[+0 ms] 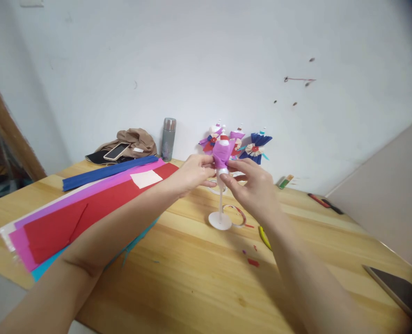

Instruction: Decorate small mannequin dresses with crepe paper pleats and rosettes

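Note:
A miniature dress form (220, 176) stands upright on a white stand with a round base (220, 221). Purple crepe paper (223, 152) wraps its upper body, with a red band at the neck. From the left, my left hand (196, 174) pinches the paper at the waist, fingers closed against it. On the other side, my right hand (249, 181) grips the waist between thumb and fingers. Parts of both hands' fingertips are hidden behind the form. Behind it, other small forms dressed in crepe paper (255, 149) stand by the wall.
Red crepe paper sheets (60, 227) and a blue roll (108, 172) lie left. A thermos (169, 139), a brown cloth (136, 139) and a phone (116, 151) sit at the back. Tape rings (242, 218), a yellow-handled tool (264, 238), red scraps (253, 262) and a dark tablet-like device (397, 290) are right.

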Demonstrator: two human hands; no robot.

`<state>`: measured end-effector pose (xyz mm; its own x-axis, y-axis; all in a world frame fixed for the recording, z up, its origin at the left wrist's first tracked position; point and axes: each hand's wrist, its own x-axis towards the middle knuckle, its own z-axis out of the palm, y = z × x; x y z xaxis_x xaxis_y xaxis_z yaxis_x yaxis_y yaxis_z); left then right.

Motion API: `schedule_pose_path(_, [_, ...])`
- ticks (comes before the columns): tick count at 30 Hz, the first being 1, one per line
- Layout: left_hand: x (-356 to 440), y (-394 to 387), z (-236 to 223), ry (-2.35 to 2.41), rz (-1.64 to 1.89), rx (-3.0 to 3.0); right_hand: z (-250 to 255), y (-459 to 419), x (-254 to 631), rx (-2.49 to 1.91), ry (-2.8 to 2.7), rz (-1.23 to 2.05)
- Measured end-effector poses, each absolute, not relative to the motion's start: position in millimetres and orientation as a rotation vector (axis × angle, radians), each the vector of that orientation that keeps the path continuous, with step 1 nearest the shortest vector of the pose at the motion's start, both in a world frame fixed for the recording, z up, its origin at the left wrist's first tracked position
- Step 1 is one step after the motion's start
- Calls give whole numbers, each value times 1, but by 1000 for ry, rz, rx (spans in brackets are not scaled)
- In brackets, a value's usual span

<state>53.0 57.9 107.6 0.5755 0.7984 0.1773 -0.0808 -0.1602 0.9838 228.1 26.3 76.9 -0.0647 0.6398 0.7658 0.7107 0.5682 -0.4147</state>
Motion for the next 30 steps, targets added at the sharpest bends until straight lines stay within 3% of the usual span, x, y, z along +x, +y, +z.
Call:
schedule_pose_path(6, [62, 51, 101, 569, 904, 1595, 66, 42, 234, -1173, -1550, 27])
schedule_pose_path(16, [53, 77, 99, 720, 1149, 1681, 59, 56, 242, -844, -1462, 728])
schedule_pose_path(30, [56, 98, 79, 528, 1014, 1608, 48, 63, 237, -990, -1537, 578])
